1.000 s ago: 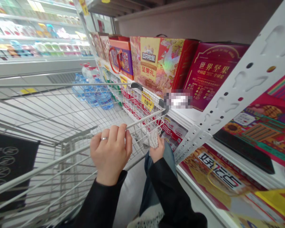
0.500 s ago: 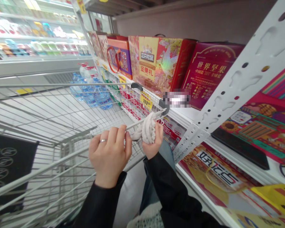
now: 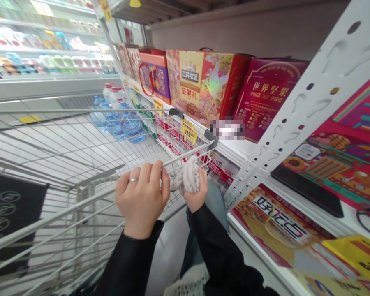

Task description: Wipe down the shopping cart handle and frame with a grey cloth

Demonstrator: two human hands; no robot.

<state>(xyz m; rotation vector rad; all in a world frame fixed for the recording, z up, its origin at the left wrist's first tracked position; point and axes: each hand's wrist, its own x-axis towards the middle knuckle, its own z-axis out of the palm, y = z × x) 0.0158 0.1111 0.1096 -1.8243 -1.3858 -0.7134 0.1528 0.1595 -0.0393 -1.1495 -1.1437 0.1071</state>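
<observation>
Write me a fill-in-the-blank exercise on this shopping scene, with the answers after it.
The hand gripping a rail of the wire shopping cart wears a ____ on one finger.
The person's ____ hand holds the pale fuzzy cloth.
Both sleeves are ____.
The perforated shelf upright is ____.

Missing words: ring; right; black; white.
</observation>
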